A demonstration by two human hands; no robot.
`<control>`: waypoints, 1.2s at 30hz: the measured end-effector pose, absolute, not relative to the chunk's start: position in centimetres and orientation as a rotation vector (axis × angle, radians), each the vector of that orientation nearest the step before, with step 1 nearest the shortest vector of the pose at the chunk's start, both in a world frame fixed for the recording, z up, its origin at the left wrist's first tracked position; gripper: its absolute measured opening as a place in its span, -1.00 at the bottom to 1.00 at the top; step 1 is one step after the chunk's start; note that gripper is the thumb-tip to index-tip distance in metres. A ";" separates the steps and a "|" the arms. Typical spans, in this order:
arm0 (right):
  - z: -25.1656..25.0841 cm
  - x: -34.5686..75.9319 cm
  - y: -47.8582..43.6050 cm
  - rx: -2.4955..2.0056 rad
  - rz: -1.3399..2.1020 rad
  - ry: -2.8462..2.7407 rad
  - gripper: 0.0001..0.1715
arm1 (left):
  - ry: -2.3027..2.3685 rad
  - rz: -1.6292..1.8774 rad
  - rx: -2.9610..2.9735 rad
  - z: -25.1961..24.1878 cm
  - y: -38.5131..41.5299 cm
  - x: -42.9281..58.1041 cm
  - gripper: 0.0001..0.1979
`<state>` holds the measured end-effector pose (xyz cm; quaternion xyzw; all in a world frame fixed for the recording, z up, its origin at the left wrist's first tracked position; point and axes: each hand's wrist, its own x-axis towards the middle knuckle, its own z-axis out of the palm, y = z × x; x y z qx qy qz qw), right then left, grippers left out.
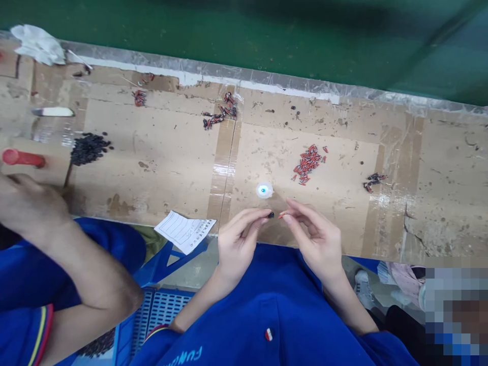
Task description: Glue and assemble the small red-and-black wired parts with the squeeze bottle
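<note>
Near the table's front edge, my left hand (238,241) pinches a small black cap-like piece (270,215) between thumb and forefinger. Facing it, a small gap apart, is a small red piece (282,214) with a metal-looking end, held in the fingertips of my right hand (320,239). Just behind the hands stands a small round whitish dish (264,190) with a blue spot in its middle. A heap of similar red pieces (307,163) lies beyond my right hand. Farther right is a small cluster of black-and-red pieces (374,181).
Cardboard (171,168) covers the table. Black pieces (88,149) are heaped at left, near a co-worker's arm (84,254) and a red cylinder (23,158). More black-and-red pieces (221,114) lie at the back. A paper slip (185,232) overhangs the front edge. Green material (244,35) borders the back.
</note>
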<state>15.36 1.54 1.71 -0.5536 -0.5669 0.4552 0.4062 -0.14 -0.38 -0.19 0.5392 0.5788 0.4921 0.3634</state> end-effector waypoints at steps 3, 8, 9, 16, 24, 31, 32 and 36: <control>1.7 15.0 1.5 -1.474 1.219 -1.271 -0.76 | 1.498 1.279 1.362 0.1 -0.4 -0.1 -0.84; 1.6 15.0 1.8 -1.486 1.264 -1.261 -0.91 | 1.509 1.237 1.322 0.0 -0.4 0.0 -0.90; 1.6 15.0 1.9 -1.475 1.276 -1.270 -0.91 | 1.506 1.230 1.312 0.0 -0.4 0.0 -0.90; 1.2 15.2 2.2 -1.432 1.268 -1.336 -0.87 | 1.449 1.163 1.038 0.0 -0.2 0.1 -0.93; 1.1 15.4 2.0 -1.410 1.208 -1.422 -0.82 | 1.410 1.089 0.826 0.3 0.1 0.5 -0.85; 0.9 16.0 2.6 -1.377 1.580 -1.111 -0.96 | 1.396 0.993 0.748 0.7 0.3 0.5 -0.82; 0.8 16.2 2.7 -1.375 1.649 -1.053 -0.93 | 1.390 0.981 0.738 0.8 0.3 0.6 -0.82; 0.2 16.4 3.0 -1.382 1.796 -0.920 -0.75 | 1.375 0.971 0.690 0.9 0.4 0.6 -0.84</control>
